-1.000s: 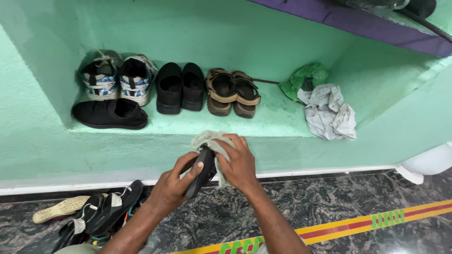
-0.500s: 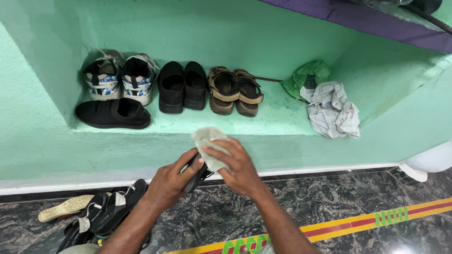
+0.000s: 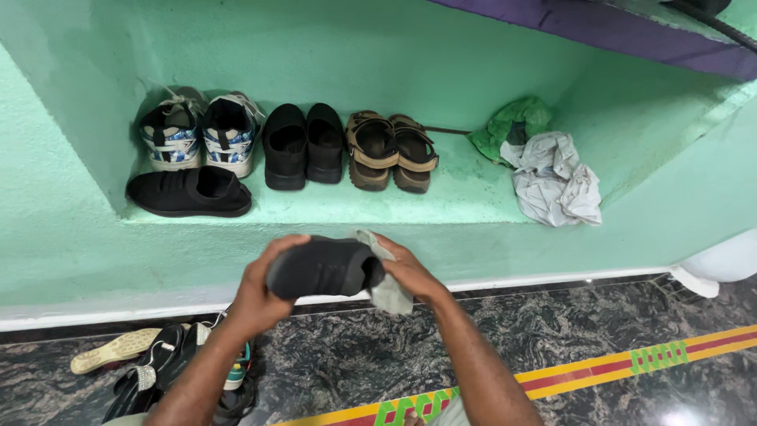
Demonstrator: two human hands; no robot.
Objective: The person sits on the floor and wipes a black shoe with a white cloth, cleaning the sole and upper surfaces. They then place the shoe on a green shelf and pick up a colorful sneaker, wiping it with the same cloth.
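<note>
By the green shelf [image 3: 441, 201]'s front edge, the shoe [image 3: 319, 268] now lies sideways, gripped by left hand [image 3: 260, 288], right hand [image 3: 406, 272] clutching the cloth [image 3: 388, 290] at its opening, so wiping's moved on.

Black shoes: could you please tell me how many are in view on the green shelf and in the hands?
4. One single black shoe lies at the shelf's front left, a black pair stands at the back, and one black shoe is held between both hands. The floor pile may hide others.
</note>
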